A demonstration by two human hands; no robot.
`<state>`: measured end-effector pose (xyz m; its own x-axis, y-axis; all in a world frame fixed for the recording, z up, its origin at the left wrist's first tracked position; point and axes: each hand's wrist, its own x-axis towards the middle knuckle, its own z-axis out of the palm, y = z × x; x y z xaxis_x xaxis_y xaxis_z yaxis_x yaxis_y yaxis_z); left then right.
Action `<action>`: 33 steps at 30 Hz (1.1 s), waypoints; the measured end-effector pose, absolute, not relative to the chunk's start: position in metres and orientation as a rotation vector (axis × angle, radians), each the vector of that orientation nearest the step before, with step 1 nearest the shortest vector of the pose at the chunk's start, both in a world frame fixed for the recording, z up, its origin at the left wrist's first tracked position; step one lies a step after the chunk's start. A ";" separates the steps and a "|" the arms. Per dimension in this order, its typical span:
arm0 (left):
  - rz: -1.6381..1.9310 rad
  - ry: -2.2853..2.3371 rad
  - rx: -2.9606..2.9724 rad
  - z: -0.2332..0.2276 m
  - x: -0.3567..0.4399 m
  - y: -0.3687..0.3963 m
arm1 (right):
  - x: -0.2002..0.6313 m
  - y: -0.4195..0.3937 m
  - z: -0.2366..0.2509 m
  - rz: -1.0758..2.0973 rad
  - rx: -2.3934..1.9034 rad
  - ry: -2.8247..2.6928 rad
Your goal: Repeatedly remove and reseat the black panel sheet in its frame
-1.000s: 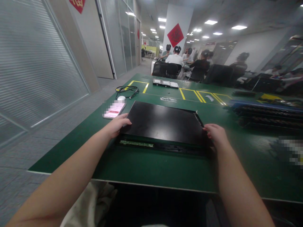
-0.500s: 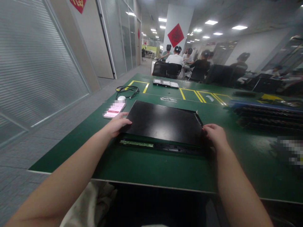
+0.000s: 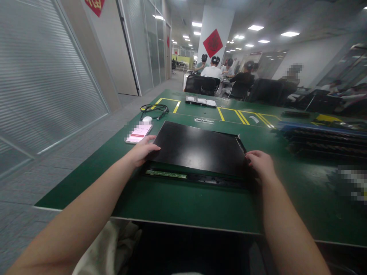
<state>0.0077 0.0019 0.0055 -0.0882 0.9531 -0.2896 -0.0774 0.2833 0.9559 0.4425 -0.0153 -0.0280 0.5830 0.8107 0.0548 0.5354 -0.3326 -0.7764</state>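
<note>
A flat black screen panel point(image 3: 197, 147) lies tilted in front of me, its near edge raised over a dark housing point(image 3: 215, 180). Along the left part of that housing a green circuit board strip point(image 3: 166, 174) shows. My left hand point(image 3: 142, 150) grips the panel's left edge, thumb on top and fingers partly hidden at the side. At the right edge my right hand point(image 3: 259, 162) pinches the panel near its corner. What lies beneath the panel is hidden.
Left on the green table point(image 3: 183, 204) are a phone point(image 3: 139, 132), a white mouse point(image 3: 147, 119) and a coiled black cable point(image 3: 155, 110). Toward the back lie several small silver-topped boxes point(image 3: 200, 101). Stacked dark panels point(image 3: 318, 143) stand at the right. Several people sit beyond.
Almost nothing differs. Both hands keep their hold on the screen panel, which has barely shifted.
</note>
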 end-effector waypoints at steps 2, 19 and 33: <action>1.093 1.350 0.911 0.005 0.007 0.002 | 0.443 -0.015 -0.029 0.426 -2.014 -1.078; 1.121 1.313 0.894 0.002 0.005 0.003 | 0.438 -0.013 -0.025 0.564 -1.804 -0.831; 1.119 1.282 0.893 0.003 0.006 0.001 | 0.440 -0.014 -0.026 0.533 -1.845 -0.843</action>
<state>0.0062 0.0015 0.0030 -0.0537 0.9632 -0.2633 -0.1301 0.2547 0.9582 0.4400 -0.0137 -0.0260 0.6601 0.7511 0.0118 0.3119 -0.2598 -0.9139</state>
